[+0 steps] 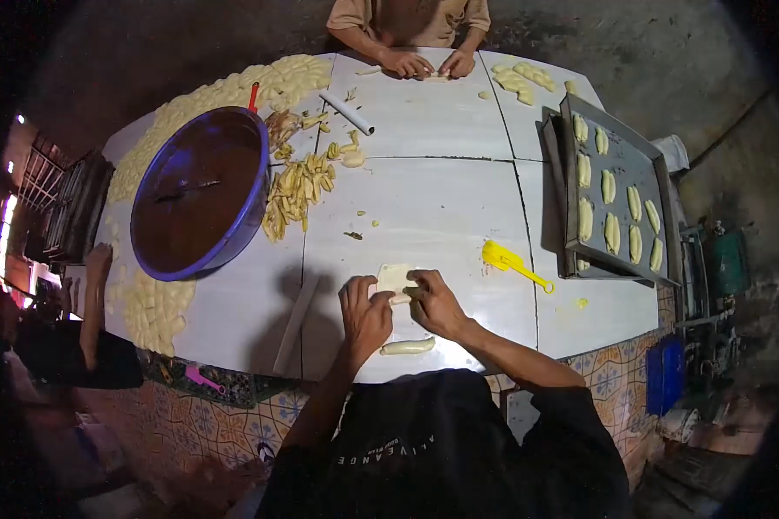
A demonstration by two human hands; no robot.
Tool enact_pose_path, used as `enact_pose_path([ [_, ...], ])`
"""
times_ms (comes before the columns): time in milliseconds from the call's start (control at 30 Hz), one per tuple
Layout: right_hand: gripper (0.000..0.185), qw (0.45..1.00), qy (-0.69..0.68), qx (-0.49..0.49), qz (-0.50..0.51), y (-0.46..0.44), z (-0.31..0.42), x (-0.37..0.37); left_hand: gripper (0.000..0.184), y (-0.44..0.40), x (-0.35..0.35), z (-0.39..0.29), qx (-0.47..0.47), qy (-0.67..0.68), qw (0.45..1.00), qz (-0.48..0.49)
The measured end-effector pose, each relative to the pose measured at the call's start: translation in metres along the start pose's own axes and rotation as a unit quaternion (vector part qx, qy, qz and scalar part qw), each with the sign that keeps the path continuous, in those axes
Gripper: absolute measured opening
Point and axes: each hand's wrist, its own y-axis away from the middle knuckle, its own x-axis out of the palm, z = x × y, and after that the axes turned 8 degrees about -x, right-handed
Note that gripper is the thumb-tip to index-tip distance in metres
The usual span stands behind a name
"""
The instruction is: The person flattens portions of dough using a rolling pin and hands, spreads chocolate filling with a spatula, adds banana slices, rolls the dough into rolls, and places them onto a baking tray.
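Note:
A flat piece of pale dough (395, 275) lies on the white tabletop in front of me, its near edge folded into a small roll. My left hand (366, 316) is closed at the left end of that roll, fingers curled onto it. At the right end, my right hand (439, 304) pinches the dough with thumb and fingers. Just nearer to me rests a finished-looking dough roll (407, 346), touched by neither hand. Left of my left hand lies a long, thin rod (296, 324), partly in shadow.
A purple-rimmed basin (260, 203) of brown filling stands left, beside banana-like peeled pieces (294, 192) and many dough pieces (160, 307). A yellow scraper (515, 262) lies right, near a tilted metal tray (614, 255) of rolls. Another person's hands (433, 66) work dough opposite.

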Motion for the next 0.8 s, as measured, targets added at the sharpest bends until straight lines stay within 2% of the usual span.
enact_pose_path([
  [67,0.037,0.999,0.025,-0.042,-0.013,-0.004,0.016,-0.013,0.028,0.001,-0.005,-0.002,0.002,0.035,0.999,0.036],
  [100,0.041,0.998,0.026,-0.045,0.038,0.000,0.012,-0.010,0.027,0.002,-0.001,0.001,-0.004,0.065,0.996,0.056],
  [133,0.035,0.998,0.019,-0.052,0.034,0.004,0.004,-0.002,0.026,0.004,0.003,0.004,-0.011,0.096,0.992,0.077],
  [167,0.033,0.999,0.014,-0.019,0.032,0.003,0.003,0.000,0.026,0.001,0.012,0.013,0.033,0.036,0.997,0.053],
  [233,0.025,0.999,-0.012,0.049,0.006,-0.004,-0.003,0.004,0.029,0.000,0.021,0.023,0.056,-0.006,0.998,0.023],
  [267,0.025,0.999,0.028,0.040,-0.024,-0.004,-0.006,0.004,0.030,-0.004,0.023,0.027,0.069,-0.027,0.997,0.007],
  [333,0.026,0.991,0.106,0.022,-0.082,-0.007,-0.005,0.001,0.036,0.002,0.017,0.020,0.028,-0.078,0.996,0.019],
  [367,0.025,0.991,0.110,0.062,-0.053,-0.009,0.004,-0.008,0.037,0.002,0.004,0.003,0.002,-0.092,0.996,0.023],
  [400,0.037,0.992,0.087,0.081,-0.042,-0.010,0.014,-0.014,0.039,0.004,-0.003,-0.006,-0.022,-0.106,0.994,0.026],
  [433,0.044,0.993,0.093,0.070,-0.021,-0.005,0.016,-0.008,0.053,0.013,0.005,0.004,-0.033,-0.099,0.990,0.099],
  [467,0.052,0.993,0.098,0.060,0.000,-0.001,0.017,0.000,0.057,0.008,0.014,0.008,-0.048,-0.116,0.987,0.099],
  [500,0.064,0.985,0.129,0.083,0.078,0.000,0.013,0.011,0.061,0.002,0.024,0.012,-0.064,-0.133,0.984,0.100],
  [533,0.067,0.980,0.146,0.105,0.082,-0.009,0.007,0.020,0.064,-0.006,0.031,0.014,-0.080,-0.150,0.980,0.100],
  [567,0.066,0.976,0.176,0.115,0.061,-0.025,0.000,0.023,0.067,-0.025,0.035,0.019,-0.084,-0.190,0.971,0.117],
  [667,0.065,0.962,0.219,0.157,0.031,-0.078,-0.030,0.020,0.066,-0.077,0.067,0.046,-0.125,-0.199,0.971,0.038],
  [733,0.058,0.969,0.174,0.168,-0.045,-0.102,-0.047,0.018,0.066,-0.104,0.072,0.055,-0.156,-0.157,0.975,-0.005],
  [767,0.055,0.978,0.108,0.154,-0.089,-0.107,-0.055,0.013,0.067,-0.113,0.073,0.057,-0.171,-0.134,0.976,-0.025],
  [800,0.051,0.981,0.040,0.137,-0.131,-0.109,-0.062,0.007,0.067,-0.112,0.068,0.060,-0.135,-0.081,0.987,-0.021],
])
